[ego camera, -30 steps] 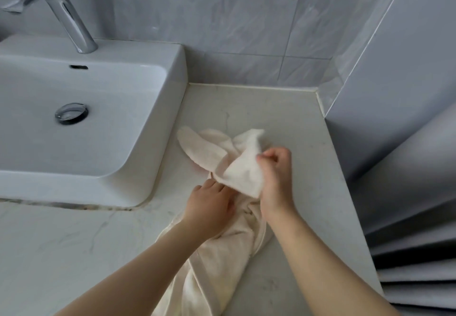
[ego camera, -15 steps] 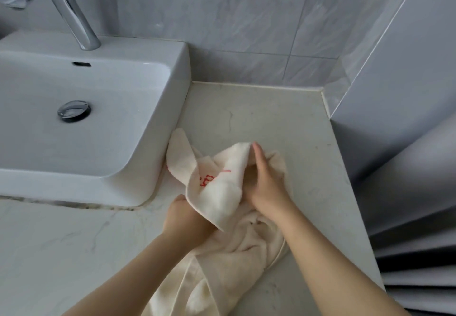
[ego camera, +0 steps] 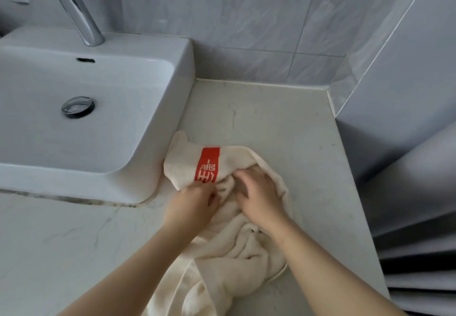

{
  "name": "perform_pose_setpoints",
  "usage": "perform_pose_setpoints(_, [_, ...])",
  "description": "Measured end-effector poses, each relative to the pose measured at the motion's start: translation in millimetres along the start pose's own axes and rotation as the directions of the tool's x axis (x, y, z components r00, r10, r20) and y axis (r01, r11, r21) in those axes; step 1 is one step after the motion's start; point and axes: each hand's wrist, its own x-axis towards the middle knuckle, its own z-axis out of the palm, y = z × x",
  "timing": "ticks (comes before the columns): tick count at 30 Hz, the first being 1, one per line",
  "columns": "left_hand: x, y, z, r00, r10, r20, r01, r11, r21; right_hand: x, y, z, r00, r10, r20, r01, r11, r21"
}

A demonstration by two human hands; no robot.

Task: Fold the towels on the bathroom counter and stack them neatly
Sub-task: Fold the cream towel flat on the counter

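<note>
A cream towel [ego camera: 237,246] lies crumpled on the pale marble counter [ego camera: 283,123], right of the sink. Its far end is turned up and shows a red label patch [ego camera: 207,165] with white characters. My left hand [ego camera: 192,207] pinches the towel's edge just below that patch, fingers curled. My right hand [ego camera: 259,192] lies on the bunched cloth to the right, fingers curled into the folds and gripping them. The towel's near end trails off the bottom of the view between my forearms.
A white basin [ego camera: 98,108] with a chrome tap [ego camera: 76,7] and drain [ego camera: 77,107] stands at the left, its corner touching the towel. Grey tiled walls [ego camera: 246,24] close the back and right. A grey pleated curtain [ego camera: 419,241] hangs past the counter's right edge.
The towel's far end has been turned over, so the red label now faces up. Both hands have dropped lower onto the cloth, and the left hand moved up to the label's edge.
</note>
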Motion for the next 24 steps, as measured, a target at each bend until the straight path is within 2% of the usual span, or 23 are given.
perform_pose_setpoints(1, [0.0, -1.3, 4.7, 0.997, 0.016, -0.082, -0.015, 1.0, 0.01, -4.4, 1.1, 4.2, 0.995, -0.101, 0.01, 0.101, 0.979, -0.175])
perform_pose_setpoints(3, [-0.3, -2.1, 10.8, 0.986, 0.083, -0.143, -0.071, 0.994, 0.082, -5.9, -2.7, 2.6, 0.995, -0.094, -0.034, 0.08, 0.95, -0.302])
perform_pose_setpoints(7, [3.5, -8.7, 13.8, 0.985, 0.163, -0.063, -0.15, 0.973, 0.174, 4.3, 11.7, -16.9, 0.979, 0.202, -0.03, -0.193, 0.87, -0.454])
perform_pose_setpoints(9, [6.5, -9.4, 10.2, 0.986, 0.166, -0.004, -0.162, 0.968, 0.189, 2.4, 18.2, -27.8, 0.951, 0.3, -0.07, -0.297, 0.832, -0.469])
perform_pose_setpoints(13, [10.0, -0.4, -9.4, 0.982, 0.054, 0.183, -0.089, 0.978, 0.188, -5.4, 16.5, -41.9, 0.908, 0.377, -0.183, -0.418, 0.783, -0.461])
perform_pose_setpoints(14, [11.9, 1.6, -13.0, 0.978, 0.022, 0.208, -0.063, 0.98, 0.19, -5.8, 12.8, -47.4, 0.899, 0.407, -0.163, -0.436, 0.791, -0.428])
perform_pose_setpoints(17, [19.4, 6.2, -22.2, 0.946, -0.061, 0.319, -0.018, 0.971, 0.24, -5.8, -6.7, -63.7, 0.869, 0.492, 0.053, -0.459, 0.842, -0.283])
perform_pose_setpoints(18, [21.5, 7.9, -21.7, 0.936, -0.085, 0.34, 0.002, 0.971, 0.238, -5.6, -13.2, -65.1, 0.882, 0.461, 0.092, -0.419, 0.86, -0.293])
perform_pose_setpoints(19, [22.1, 9.8, -20.7, 0.934, -0.11, 0.34, 0.033, 0.974, 0.225, -5.3, -18.3, -63.8, 0.917, 0.392, 0.073, -0.35, 0.878, -0.327])
perform_pose_setpoints(20, [21.4, 11.5, -18.3, 0.948, -0.127, 0.293, 0.07, 0.978, 0.198, -4.0, -22.2, -61.1, 0.959, 0.282, -0.008, -0.267, 0.897, -0.353])
perform_pose_setpoints(22, [18.8, 13.5, -12.6, 0.988, -0.142, 0.067, 0.137, 0.987, 0.08, 2.4, -24.8, -53.1, 0.979, 0.009, -0.203, -0.074, 0.945, -0.318])
perform_pose_setpoints(23, [17.4, 12.6, -9.1, 0.988, -0.147, -0.052, 0.148, 0.989, 0.019, 7.4, -21.9, -48.7, 0.978, -0.049, -0.203, -0.01, 0.959, -0.282])
perform_pose_setpoints(24, [17.0, 10.1, -3.6, 0.981, -0.162, -0.107, 0.162, 0.987, -0.008, 12.6, -16.1, -43.9, 0.99, -0.048, -0.135, 0.012, 0.967, -0.254])
